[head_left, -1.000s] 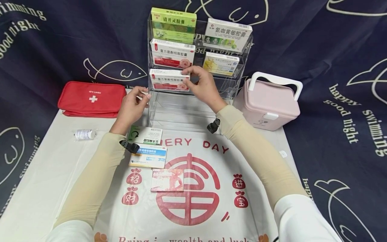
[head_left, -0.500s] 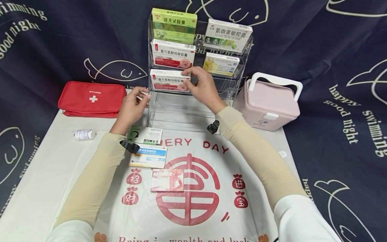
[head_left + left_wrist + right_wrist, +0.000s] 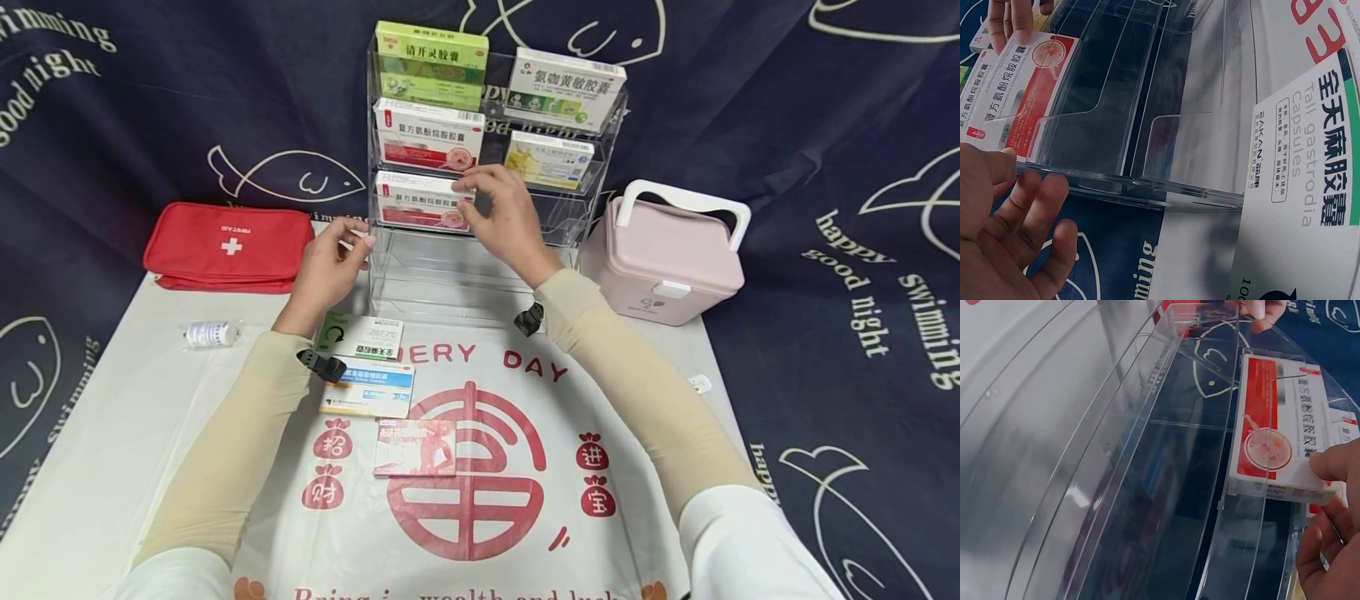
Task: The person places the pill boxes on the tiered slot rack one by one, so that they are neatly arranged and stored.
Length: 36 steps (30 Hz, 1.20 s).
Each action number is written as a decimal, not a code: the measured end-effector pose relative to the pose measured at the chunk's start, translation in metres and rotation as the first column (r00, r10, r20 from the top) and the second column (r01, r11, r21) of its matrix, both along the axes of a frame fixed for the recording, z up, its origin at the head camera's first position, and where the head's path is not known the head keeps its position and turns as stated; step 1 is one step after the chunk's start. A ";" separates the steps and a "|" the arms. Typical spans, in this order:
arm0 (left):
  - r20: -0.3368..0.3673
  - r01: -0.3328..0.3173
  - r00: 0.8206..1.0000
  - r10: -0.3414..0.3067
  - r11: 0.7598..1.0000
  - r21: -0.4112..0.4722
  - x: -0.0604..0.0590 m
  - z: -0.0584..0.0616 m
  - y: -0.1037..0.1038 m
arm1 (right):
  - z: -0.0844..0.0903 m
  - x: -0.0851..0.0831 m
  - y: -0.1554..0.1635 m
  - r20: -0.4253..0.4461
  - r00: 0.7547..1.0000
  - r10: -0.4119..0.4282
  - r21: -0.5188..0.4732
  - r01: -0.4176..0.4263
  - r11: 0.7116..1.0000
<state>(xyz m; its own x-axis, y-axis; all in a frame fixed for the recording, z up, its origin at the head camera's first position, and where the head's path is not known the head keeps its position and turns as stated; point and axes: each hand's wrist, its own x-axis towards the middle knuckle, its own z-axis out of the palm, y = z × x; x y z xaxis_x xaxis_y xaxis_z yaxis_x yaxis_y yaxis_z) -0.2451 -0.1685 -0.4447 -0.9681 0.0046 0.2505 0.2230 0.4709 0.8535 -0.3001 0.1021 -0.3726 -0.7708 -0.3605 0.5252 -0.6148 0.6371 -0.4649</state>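
Pinching the right end of a red-and-white medicine box [image 3: 422, 201], the right hand [image 3: 504, 215] holds it in the left compartment of the third tier of a clear acrylic rack [image 3: 600, 179], at 12 o'clock on the worktop [image 3: 112, 433] in the head view. The left hand [image 3: 327, 267] rests against the rack's lower left edge, at about 10 o'clock from the mat's centre, its fingers loosely bent and holding nothing. Four more boxes fill the two tiers above. A red first-aid pouch [image 3: 227, 246] lies at 9 o'clock from the rack and a pink case [image 3: 663, 258] at 3 o'clock. Three boxes lie on the mat near the left forearm, and a small white bottle [image 3: 212, 333] sits farther left.

From the left wrist, the left hand [image 3: 1007, 231] lies with straight fingers touching the rack's clear front rail [image 3: 1147, 187]; the red-and-white medicine box [image 3: 1019, 94] shows at 10 o'clock behind the plastic.

From the right wrist, the thumb of the right hand [image 3: 1329, 531] presses the end of the red-and-white medicine box [image 3: 1279, 425], which stands inside the clear compartment.
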 end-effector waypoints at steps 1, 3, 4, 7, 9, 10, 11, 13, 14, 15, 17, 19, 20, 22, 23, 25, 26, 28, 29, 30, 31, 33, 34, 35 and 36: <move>0.001 0.001 1.000 -0.001 1.000 -0.001 0.000 0.000 0.000 | 0.000 0.001 0.001 -0.013 1.000 -0.004 -0.006 0.003 1.000; 0.000 0.002 1.000 -0.002 1.000 -0.002 0.000 0.000 -0.001 | -0.001 0.004 0.003 -0.036 0.999 -0.003 -0.027 0.002 1.000; 0.000 0.002 1.000 -0.002 1.000 -0.003 0.000 0.001 -0.001 | -0.001 0.006 0.004 -0.040 0.999 -0.001 -0.042 0.000 0.999; 0.000 0.000 1.000 0.000 1.000 -0.003 -0.001 0.000 -0.001 | -0.005 0.017 0.012 -0.022 1.000 0.002 -0.094 -0.004 0.996; 0.000 -0.003 1.000 0.003 1.000 -0.006 -0.001 0.000 -0.002 | -0.012 0.028 0.018 0.005 1.000 0.013 -0.124 -0.012 0.992; 0.001 -0.003 1.000 0.003 1.000 -0.009 -0.001 -0.001 -0.002 | -0.017 0.034 0.022 0.026 0.999 0.025 -0.138 -0.021 0.990; 0.001 -0.003 1.000 0.003 1.000 -0.010 -0.001 -0.001 -0.002 | -0.023 0.041 0.026 0.048 0.998 0.042 -0.151 -0.035 0.988; 0.000 -0.002 1.000 0.002 1.000 -0.013 -0.001 -0.002 -0.002 | -0.037 0.058 0.034 0.102 0.991 0.081 -0.161 -0.063 0.985; 0.000 0.000 1.000 0.000 1.000 -0.012 -0.001 -0.002 -0.002 | -0.044 0.067 0.037 0.137 0.985 0.101 -0.159 -0.078 0.984; -0.001 0.001 1.000 -0.001 1.000 -0.011 -0.001 -0.002 -0.002 | -0.051 0.077 0.041 0.174 0.978 0.119 -0.151 -0.093 0.984; 0.001 0.004 1.000 -0.004 1.000 -0.005 0.000 -0.002 -0.002 | -0.066 0.097 0.048 0.246 0.958 0.149 -0.119 -0.123 0.985; 0.005 0.007 1.000 -0.007 1.000 -0.003 0.000 -0.002 -0.001 | -0.081 0.118 0.054 0.311 0.933 0.183 -0.092 -0.162 0.982; 0.007 0.007 1.000 -0.007 1.000 0.000 0.000 -0.002 -0.001 | -0.088 0.128 0.056 0.333 0.922 0.196 -0.075 -0.181 0.981; 0.007 0.009 1.000 -0.009 1.000 0.004 0.000 -0.002 -0.001 | -0.103 0.148 0.059 0.365 0.904 0.221 -0.054 -0.217 0.975; 0.007 0.009 1.000 -0.009 1.000 0.008 0.000 -0.002 0.000 | -0.109 0.158 0.060 0.382 0.895 0.233 -0.046 -0.233 0.971; 0.007 0.005 1.000 -0.005 1.000 0.012 -0.001 -0.002 0.000 | -0.121 0.177 0.060 0.412 0.878 0.242 -0.023 -0.255 0.967; 0.007 0.004 1.000 -0.005 1.000 0.015 -0.001 -0.002 0.001 | -0.126 0.187 0.059 0.429 0.872 0.236 -0.004 -0.260 0.966; 0.007 0.003 1.000 -0.003 1.000 0.012 -0.002 -0.002 0.001 | -0.134 0.204 0.056 0.460 0.862 0.214 0.041 -0.261 0.964; 0.008 0.005 1.000 -0.005 1.000 0.013 -0.002 -0.002 0.002 | -0.137 0.211 0.055 0.472 0.859 0.199 0.064 -0.259 0.964; 0.010 0.008 1.000 -0.008 1.000 0.012 -0.001 -0.001 0.002 | -0.140 0.217 0.053 0.480 0.858 0.181 0.088 -0.252 0.964; 0.011 0.011 1.000 -0.011 1.000 0.012 -0.001 -0.001 0.002 | -0.141 0.223 0.051 0.486 0.858 0.163 0.107 -0.244 0.964; 0.014 0.012 1.000 -0.012 1.000 0.013 -0.001 -0.001 0.003 | -0.144 0.229 0.048 0.486 0.863 0.139 0.127 -0.227 0.966; 0.016 0.010 1.000 -0.011 1.000 0.014 -0.001 -0.001 0.002 | -0.144 0.231 0.046 0.484 0.865 0.131 0.128 -0.219 0.967; 0.017 0.008 1.000 -0.008 1.000 0.016 -0.001 -0.001 0.002 | -0.144 0.233 0.045 0.479 0.868 0.127 0.129 -0.213 0.969; 0.018 0.005 1.000 -0.005 1.000 0.013 -0.001 -0.002 0.002 | -0.145 0.233 0.044 0.474 0.871 0.129 0.127 -0.212 0.969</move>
<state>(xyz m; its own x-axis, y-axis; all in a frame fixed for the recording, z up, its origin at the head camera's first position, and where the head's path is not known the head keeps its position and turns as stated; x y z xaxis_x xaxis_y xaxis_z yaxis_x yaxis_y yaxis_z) -0.2456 -0.1665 -0.4465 -0.9725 0.0063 0.2327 0.2095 0.4589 0.8634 -0.0667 0.1458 -0.5178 -0.8276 -0.5595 0.0465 -0.4647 0.6362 -0.6158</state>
